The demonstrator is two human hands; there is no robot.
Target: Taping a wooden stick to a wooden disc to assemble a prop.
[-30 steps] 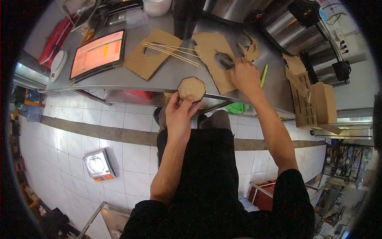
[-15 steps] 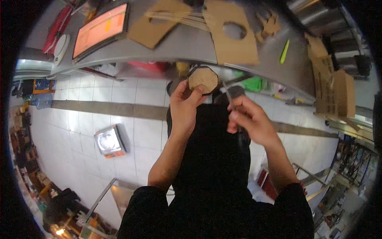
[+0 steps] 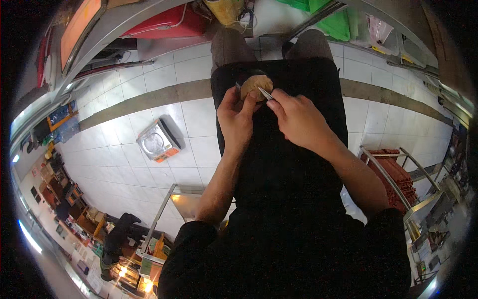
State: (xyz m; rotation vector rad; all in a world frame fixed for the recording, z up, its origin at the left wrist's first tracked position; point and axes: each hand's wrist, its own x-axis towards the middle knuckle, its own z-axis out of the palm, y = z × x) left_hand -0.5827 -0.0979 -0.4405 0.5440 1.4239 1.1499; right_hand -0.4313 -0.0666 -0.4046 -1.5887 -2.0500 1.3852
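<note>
Over my dark-clothed lap, my left hand is closed on a small octagonal tan piece with a dark rim, its thumb resting on the near side of the face. My right hand pinches a slim pointed metal tool, whose tip lies at the tan face close to the left thumb. I cannot make out whether the tool is tweezers or a blade. Its rear end is hidden inside the right hand.
The grey table edge curves across the top. Below it are a red case and a green plastic item. An orange and silver box lies on the tiled floor at left. Metal frames stand at both sides, with reddish-brown stacked pieces at right.
My view has tipped down, so the tabletop cardboard has left the picture. The right hand has moved left, bringing the pointed tool from beside the octagonal piece onto its face.
</note>
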